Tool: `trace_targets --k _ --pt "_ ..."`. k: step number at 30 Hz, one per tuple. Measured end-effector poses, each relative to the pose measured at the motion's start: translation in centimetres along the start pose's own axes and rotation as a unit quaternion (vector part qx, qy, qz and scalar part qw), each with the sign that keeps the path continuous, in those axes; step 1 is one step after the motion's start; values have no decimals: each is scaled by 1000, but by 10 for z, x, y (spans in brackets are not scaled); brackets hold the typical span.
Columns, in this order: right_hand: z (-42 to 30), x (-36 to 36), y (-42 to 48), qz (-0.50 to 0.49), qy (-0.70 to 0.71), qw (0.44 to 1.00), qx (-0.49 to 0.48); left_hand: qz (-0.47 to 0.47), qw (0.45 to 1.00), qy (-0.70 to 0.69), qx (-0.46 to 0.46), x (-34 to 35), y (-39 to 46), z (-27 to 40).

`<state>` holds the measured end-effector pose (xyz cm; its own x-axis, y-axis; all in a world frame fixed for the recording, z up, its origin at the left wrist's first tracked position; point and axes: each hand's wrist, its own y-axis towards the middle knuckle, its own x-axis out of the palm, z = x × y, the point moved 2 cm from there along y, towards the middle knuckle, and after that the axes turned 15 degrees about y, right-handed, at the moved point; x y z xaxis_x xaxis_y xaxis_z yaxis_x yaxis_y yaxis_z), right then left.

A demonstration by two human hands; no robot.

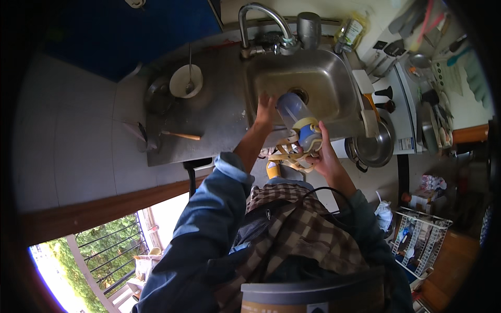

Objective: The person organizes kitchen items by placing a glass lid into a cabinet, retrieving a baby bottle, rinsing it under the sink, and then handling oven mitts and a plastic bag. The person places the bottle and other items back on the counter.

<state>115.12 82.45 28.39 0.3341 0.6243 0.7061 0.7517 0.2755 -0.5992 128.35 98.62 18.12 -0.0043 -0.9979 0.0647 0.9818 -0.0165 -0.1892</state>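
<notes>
My right hand (pixel 325 158) holds a clear plastic water bottle (pixel 294 110) with a blue and yellow lid by its lid end, tilted over the near part of the steel sink (pixel 344 94). A yellow strap (pixel 291 158) hangs from the bottle beside my fingers. My left hand (pixel 266 107) is just left of the bottle's far end, fingers apart and slightly blurred, holding nothing. The sink's drain (pixel 299 94) lies partly behind the bottle. Above the sink's far edge arches a chrome faucet (pixel 263 7).
Left on the steel counter (pixel 223 90) are a white bowl (pixel 178 84) with a spoon and a wooden-handled brush or utensil (pixel 182 135). A grey cup (pixel 309 29) and a dish soap bottle (pixel 354 31) stand behind the sink. A steel pan (pixel 375 146) is at the right.
</notes>
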Motion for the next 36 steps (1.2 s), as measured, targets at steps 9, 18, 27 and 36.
trace_targets --k 9,18,27,36 --pt "-29 17 61 -21 72 997 27 4 927 375 9 -3 179 0" --pt "-54 21 132 -43 114 991 48 -162 948 233 -145 18 140 28" --pt "-80 24 123 24 50 997 46 -89 891 -331 -298 55 111 14" --pt "-109 25 128 121 -476 861 -136 -154 961 224 44 58 128 -7"
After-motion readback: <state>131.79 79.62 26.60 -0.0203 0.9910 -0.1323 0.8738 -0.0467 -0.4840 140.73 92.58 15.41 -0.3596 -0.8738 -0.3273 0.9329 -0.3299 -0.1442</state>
